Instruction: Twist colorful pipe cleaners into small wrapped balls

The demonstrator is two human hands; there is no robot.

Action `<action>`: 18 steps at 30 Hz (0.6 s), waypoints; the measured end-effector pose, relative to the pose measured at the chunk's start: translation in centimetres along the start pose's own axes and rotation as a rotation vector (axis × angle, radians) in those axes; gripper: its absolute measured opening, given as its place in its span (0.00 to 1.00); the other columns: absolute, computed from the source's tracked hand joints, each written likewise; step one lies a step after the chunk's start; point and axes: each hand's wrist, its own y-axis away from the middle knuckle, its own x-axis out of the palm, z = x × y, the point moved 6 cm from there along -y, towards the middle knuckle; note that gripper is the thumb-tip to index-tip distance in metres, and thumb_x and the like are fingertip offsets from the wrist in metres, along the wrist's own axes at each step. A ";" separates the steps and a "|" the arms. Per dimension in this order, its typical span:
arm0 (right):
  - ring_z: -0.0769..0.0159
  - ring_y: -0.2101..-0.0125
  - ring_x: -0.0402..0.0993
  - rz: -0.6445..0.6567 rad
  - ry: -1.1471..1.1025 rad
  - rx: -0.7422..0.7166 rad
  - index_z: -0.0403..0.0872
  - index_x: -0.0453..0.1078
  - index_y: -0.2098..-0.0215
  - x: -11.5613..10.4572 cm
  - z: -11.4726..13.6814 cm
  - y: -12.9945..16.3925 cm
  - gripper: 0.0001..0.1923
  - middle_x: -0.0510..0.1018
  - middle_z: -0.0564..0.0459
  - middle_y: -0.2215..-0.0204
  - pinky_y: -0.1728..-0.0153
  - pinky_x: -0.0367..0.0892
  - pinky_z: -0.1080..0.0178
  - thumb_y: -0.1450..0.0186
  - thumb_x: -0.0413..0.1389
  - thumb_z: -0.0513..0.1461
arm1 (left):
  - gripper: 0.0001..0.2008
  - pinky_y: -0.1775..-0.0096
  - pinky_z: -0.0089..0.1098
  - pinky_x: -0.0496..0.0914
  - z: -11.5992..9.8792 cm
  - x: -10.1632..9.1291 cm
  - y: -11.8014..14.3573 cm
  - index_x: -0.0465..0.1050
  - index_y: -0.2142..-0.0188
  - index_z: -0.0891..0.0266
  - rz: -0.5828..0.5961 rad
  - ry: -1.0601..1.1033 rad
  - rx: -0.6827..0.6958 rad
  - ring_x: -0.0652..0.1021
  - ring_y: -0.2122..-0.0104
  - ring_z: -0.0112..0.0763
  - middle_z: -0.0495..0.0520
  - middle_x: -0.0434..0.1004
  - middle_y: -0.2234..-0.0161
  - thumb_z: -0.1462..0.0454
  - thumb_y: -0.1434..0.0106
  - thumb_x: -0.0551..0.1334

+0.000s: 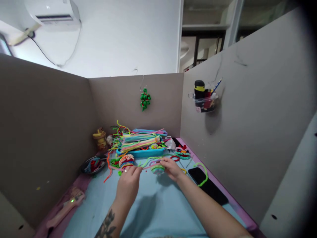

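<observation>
A thin pink pipe cleaner (148, 166) is stretched between my two hands above the table. My left hand (129, 181) is closed on it with the fingers curled, and its far end sticks out to the left. The fingertips of my right hand (171, 168) pinch the other end. Just beside those fingertips is a small round pastel piece (158, 169) in green and white; whether it is held or lying on the table I cannot tell. Behind my left hand lies a bundle of coiled fuzzy rings (126, 160) in peach, red and blue.
A blue tray (146, 153) heaped with pipe cleaners (141, 140) stands at the back. To the left are a metal bowl (93, 164) and a pink glue gun (68, 205) with a green light. A phone (196, 175) and a green pipe cleaner (206, 173) lie right. Partition walls (136, 99) enclose the table.
</observation>
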 end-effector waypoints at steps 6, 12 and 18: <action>0.64 0.73 0.71 0.057 0.040 0.007 0.43 0.71 0.71 0.3 -0.4 0.0 0.19 0.75 0.51 0.75 0.67 0.64 0.61 0.54 0.66 0.47 | 0.12 0.60 0.36 0.66 3.7 -2.0 -2.5 0.73 0.61 0.56 0.008 -0.086 -0.008 0.73 0.62 0.39 0.56 0.75 0.62 0.67 0.39 0.53; 0.69 0.75 0.65 0.038 0.201 -0.137 0.45 0.66 0.80 -0.3 0.5 -0.4 0.14 0.71 0.55 0.76 0.71 0.60 0.66 0.55 0.66 0.43 | 0.12 0.66 0.31 0.65 7.0 2.3 -3.8 0.74 0.67 0.58 0.038 -0.075 -0.128 0.73 0.66 0.36 0.56 0.74 0.68 0.67 0.39 0.52; 0.72 0.80 0.62 -0.057 0.171 -0.082 0.44 0.66 0.80 -1.7 -0.2 -1.0 0.14 0.68 0.58 0.82 0.75 0.58 0.67 0.54 0.65 0.43 | 0.13 0.59 0.35 0.66 8.8 3.7 -1.6 0.75 0.64 0.57 0.008 0.098 -0.131 0.73 0.61 0.38 0.56 0.76 0.62 0.62 0.38 0.51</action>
